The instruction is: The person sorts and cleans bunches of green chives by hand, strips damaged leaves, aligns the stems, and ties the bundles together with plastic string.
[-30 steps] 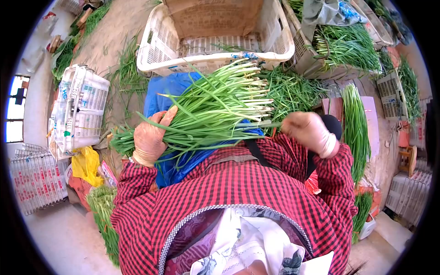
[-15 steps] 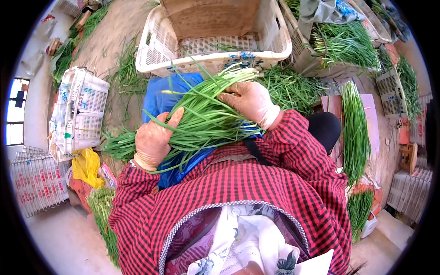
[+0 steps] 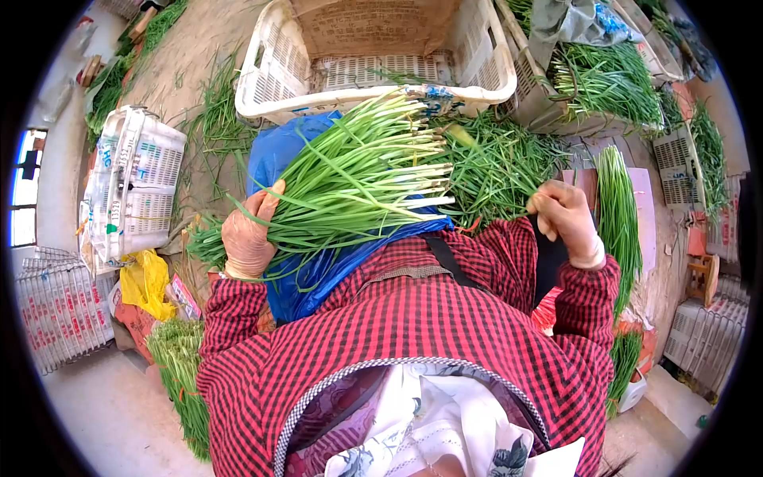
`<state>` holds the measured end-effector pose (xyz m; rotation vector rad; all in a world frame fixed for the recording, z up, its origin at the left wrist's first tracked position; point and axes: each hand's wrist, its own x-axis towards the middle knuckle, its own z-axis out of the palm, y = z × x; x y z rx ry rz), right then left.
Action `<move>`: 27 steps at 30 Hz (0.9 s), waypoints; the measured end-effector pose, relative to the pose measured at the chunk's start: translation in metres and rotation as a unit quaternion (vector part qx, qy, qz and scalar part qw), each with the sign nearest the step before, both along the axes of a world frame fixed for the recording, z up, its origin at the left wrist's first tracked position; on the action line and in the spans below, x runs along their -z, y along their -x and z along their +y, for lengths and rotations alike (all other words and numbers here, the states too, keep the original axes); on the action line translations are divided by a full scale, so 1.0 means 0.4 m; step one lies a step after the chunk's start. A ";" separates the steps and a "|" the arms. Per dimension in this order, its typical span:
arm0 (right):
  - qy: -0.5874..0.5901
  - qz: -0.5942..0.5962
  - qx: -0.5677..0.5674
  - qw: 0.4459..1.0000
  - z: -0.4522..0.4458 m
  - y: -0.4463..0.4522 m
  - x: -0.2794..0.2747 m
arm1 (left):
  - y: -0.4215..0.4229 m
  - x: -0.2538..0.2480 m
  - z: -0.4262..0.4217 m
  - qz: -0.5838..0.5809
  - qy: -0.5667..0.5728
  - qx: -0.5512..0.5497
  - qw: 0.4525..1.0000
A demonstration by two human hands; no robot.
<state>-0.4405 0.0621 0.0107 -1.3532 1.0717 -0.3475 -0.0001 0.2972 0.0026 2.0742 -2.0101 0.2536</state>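
My left hand (image 3: 249, 238) is closed around the leafy end of a bunch of garlic chives (image 3: 358, 171), thumb on top. The bunch lies fanned over a blue plastic sheet (image 3: 290, 151) on my lap, its pale stem ends pointing right. Apart from the bunch, my right hand (image 3: 566, 216) hovers near my right knee with curled fingers; whether anything small is pinched in them is hidden. Both hands wear thin gloves. Between the bunch and the right hand, loose chive leaves (image 3: 509, 163) form a pile on the floor, with a blurred yellowish scrap above it.
A white plastic crate (image 3: 373, 99) lined with cardboard stands ahead. To my right, a neat chive bundle (image 3: 616, 215) lies on a pink board (image 3: 642, 199). More crates (image 3: 139, 187) and a yellow bag (image 3: 145, 285) are on the left. A full crate of chives (image 3: 608, 79) is at far right.
My right hand has left the stem ends and moved right, towards my knee. The bunch now lies spread out with its stems showing, still in my left hand.
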 end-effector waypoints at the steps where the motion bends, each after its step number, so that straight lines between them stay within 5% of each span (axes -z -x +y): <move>1: 0.041 0.131 -0.013 0.990 -0.022 0.001 0.009 | 0.001 0.001 0.000 0.002 0.005 0.004 1.000; 2: 0.178 0.295 -0.068 0.936 -0.029 -0.002 0.007 | 0.002 0.001 -0.003 0.004 0.010 0.010 1.000; 3: 0.177 0.296 -0.062 0.937 -0.029 -0.019 0.016 | 0.003 -0.001 -0.007 0.004 0.011 0.016 1.000; 5: 0.272 0.026 -0.004 0.962 -0.028 -0.087 0.042 | 0.012 -0.003 -0.009 -0.008 0.021 0.026 0.999; 7: 0.304 0.024 -0.149 0.941 -0.033 -0.161 0.000 | 0.020 -0.002 -0.005 -0.012 0.018 0.027 0.999; 11: 0.140 -0.099 -0.094 0.981 -0.017 -0.300 0.109 | 0.027 -0.006 -0.006 -0.023 0.031 0.029 0.999; 16: 0.358 -0.038 -0.036 0.932 0.033 -0.344 0.086 | 0.027 -0.004 0.006 -0.016 0.039 0.023 0.999; 17: 0.358 -0.036 -0.034 0.932 0.035 -0.348 0.089 | 0.027 -0.002 0.004 -0.015 0.039 0.025 0.999; 19: 0.150 -0.115 -0.026 0.982 0.034 -0.351 0.089 | 0.029 0.007 -0.002 -0.018 0.037 0.027 0.999; 27: 0.189 -0.088 -0.057 0.976 0.038 -0.324 0.081 | 0.037 0.012 0.009 -0.026 0.017 0.040 0.999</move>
